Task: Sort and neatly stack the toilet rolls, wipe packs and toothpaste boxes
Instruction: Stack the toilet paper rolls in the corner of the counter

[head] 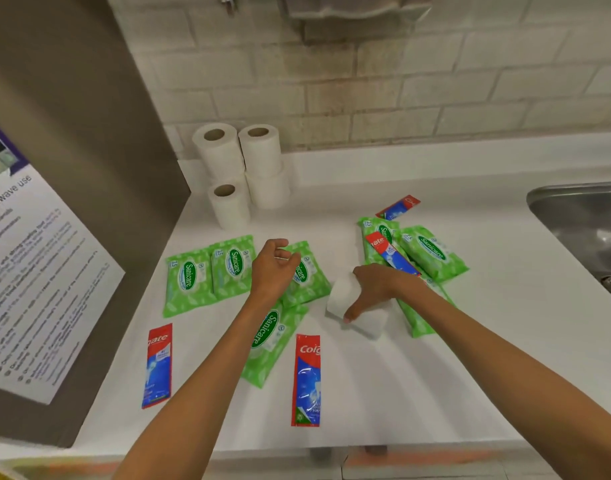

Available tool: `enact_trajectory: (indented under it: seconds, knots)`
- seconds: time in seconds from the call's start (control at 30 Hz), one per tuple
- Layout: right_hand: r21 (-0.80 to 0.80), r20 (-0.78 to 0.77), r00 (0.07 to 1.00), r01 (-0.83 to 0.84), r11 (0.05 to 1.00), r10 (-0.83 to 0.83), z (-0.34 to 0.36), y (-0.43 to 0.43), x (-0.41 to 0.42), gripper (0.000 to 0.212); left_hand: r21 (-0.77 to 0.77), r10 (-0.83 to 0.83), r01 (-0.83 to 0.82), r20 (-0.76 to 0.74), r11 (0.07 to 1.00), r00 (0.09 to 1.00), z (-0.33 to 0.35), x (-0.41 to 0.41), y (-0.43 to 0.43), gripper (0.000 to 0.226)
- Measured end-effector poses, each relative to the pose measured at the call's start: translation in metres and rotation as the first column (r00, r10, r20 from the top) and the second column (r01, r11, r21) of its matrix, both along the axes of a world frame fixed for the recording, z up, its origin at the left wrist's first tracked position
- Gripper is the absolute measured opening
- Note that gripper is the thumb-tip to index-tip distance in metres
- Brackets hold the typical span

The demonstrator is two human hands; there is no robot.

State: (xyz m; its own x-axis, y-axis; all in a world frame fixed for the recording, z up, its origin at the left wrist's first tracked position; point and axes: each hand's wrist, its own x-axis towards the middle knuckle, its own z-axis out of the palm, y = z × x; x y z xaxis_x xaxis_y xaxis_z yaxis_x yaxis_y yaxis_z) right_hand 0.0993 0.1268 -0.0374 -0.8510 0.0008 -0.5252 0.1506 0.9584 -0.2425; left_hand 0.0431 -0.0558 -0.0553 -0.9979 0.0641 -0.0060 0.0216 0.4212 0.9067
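1. While the right hand (376,289) reaches out over the white counter (470,358), its fingers and thumb curl round a white toilet roll (347,294). The roll lies on its side on the surface, and the thumb points down across its near end.
2. That roll sits directly under the palm, between the middle wipe pack (307,282) on its left and a heap of wipe packs (432,252) on its right. The right forearm crosses over the heap's near end.
3. The left hand (272,268) hovers above the middle wipe pack with its fingers loosely curled, holding nothing. I cannot tell whether it touches the pack.
4. Two more packs (188,282) lie side by side just left of that hand, and a fourth pack (269,344) lies partly under the left forearm.
5. The stacked rolls (260,147) stand on end in the far left corner against the tiled wall, some two high, well apart from both hands.
6. Two toothpaste boxes (158,365) lie flat near the counter's front edge, either side of the left forearm. A third box (392,254) rests on the heap, just beyond the right wrist, and a fourth box (399,206) lies behind the heap.
7. A steel sink (588,223) is set into the counter at the far right.
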Motion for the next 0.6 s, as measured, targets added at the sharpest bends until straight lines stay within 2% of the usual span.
enact_trajectory:
  seconds: [0.07, 0.27, 0.43, 0.53, 0.6]
  knots:
    - [-0.041, -0.03, 0.999, 0.034, 0.999, -0.035, 0.006, 0.003, 0.001, 0.083, -0.004, -0.004, 0.004, 0.006, 1.0, 1.0, -0.002, 0.004, -0.002, 0.034]
    - [-0.33, -0.21, 0.953, 0.14, 0.934, -0.217, 0.024, 0.002, -0.02, 0.069, 0.026, 0.034, -0.033, -0.017, 0.999, 0.999, 0.005, 0.004, -0.008, 0.032]
    - [-0.629, -0.31, 0.845, 0.16, 0.76, -0.435, 0.023, -0.013, -0.054, 0.069, 0.089, 0.112, -0.106, -0.06, 0.99, 0.992, 0.017, -0.012, -0.018, 0.03]
    - [-0.718, -0.356, 0.788, 0.114, 0.687, -0.503, 0.022, -0.027, -0.076, 0.051, 0.11, 0.158, -0.15, -0.07, 0.983, 0.985, 0.02, -0.022, -0.027, 0.029]
    - [-0.739, -0.377, 0.76, 0.098, 0.667, -0.529, 0.019, -0.037, -0.093, 0.05, 0.112, 0.184, -0.176, -0.065, 0.978, 0.981, 0.019, -0.03, -0.034, 0.03]
